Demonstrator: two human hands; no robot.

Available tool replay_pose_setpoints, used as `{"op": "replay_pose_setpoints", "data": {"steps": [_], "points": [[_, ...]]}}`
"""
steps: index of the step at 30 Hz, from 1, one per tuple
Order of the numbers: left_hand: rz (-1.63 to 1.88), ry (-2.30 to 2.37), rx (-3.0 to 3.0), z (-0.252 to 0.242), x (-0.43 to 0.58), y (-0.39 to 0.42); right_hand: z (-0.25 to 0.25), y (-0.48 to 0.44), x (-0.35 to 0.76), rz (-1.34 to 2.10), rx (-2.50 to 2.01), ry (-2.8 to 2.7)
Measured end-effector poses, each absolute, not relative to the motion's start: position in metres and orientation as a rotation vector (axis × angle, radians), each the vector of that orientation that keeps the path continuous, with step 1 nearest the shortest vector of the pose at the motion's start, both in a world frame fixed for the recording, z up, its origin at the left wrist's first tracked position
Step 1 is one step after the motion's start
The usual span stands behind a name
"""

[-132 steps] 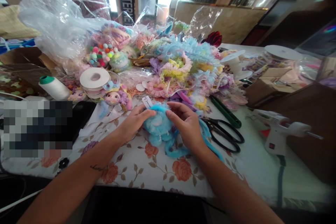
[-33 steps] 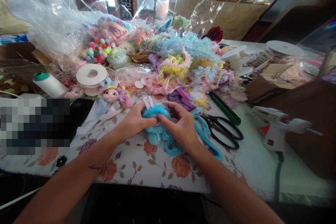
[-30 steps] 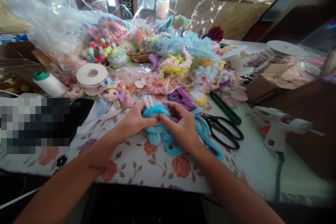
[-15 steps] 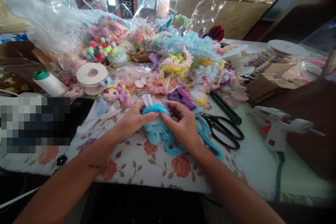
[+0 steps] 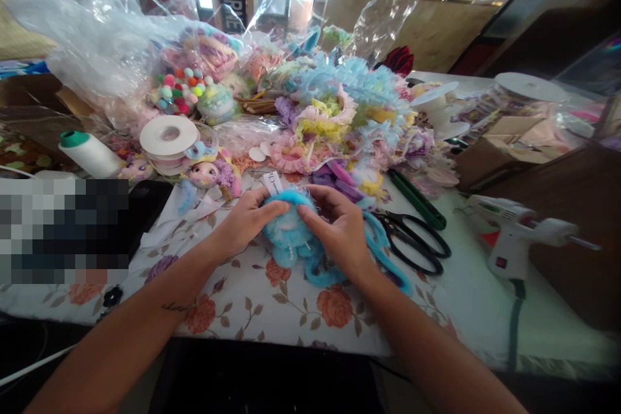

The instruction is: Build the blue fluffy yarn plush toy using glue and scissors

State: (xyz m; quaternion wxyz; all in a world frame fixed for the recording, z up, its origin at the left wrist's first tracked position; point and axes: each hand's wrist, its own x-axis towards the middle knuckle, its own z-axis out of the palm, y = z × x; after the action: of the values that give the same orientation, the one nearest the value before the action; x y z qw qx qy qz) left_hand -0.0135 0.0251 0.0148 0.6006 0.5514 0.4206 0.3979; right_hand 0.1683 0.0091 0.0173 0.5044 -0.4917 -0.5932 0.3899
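A fluffy blue plush doll [image 5: 288, 233] with a white label [image 5: 273, 184] at its top is held between both hands near the middle of the table. My left hand [image 5: 250, 218] grips its left side, the thumb pressed on the upper edge. My right hand [image 5: 342, 223] closes round the right side, its thumb close to the left one. The other fingers are partly hidden behind the plush. A loose blue fuzzy strip [image 5: 330, 277] trails from beneath the right hand. Black-handled scissors [image 5: 417, 242] lie beside the strip.
A white glue gun [image 5: 514, 233] stands at the right, near a cardboard box [image 5: 499, 155]. A green-cased cutter [image 5: 420, 200] lies behind the scissors. Ruffled trims [image 5: 334, 110], a white spool [image 5: 169, 136], a thread cone [image 5: 90, 154] and a small doll [image 5: 208, 174] crowd the back.
My left thumb has shifted slightly left along the plush's upper edge, so the two thumbs stand a little farther apart. Both hands keep hold of the plush.
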Motion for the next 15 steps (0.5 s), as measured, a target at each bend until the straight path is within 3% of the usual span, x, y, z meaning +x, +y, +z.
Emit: {"op": "replay_pose_setpoints", "data": {"steps": [15], "points": [[0.948,0.974,1.028,0.0123,-0.0135,0.0255,0.0147,0.012,0.1705,0.916,-1.209,-1.448]]}}
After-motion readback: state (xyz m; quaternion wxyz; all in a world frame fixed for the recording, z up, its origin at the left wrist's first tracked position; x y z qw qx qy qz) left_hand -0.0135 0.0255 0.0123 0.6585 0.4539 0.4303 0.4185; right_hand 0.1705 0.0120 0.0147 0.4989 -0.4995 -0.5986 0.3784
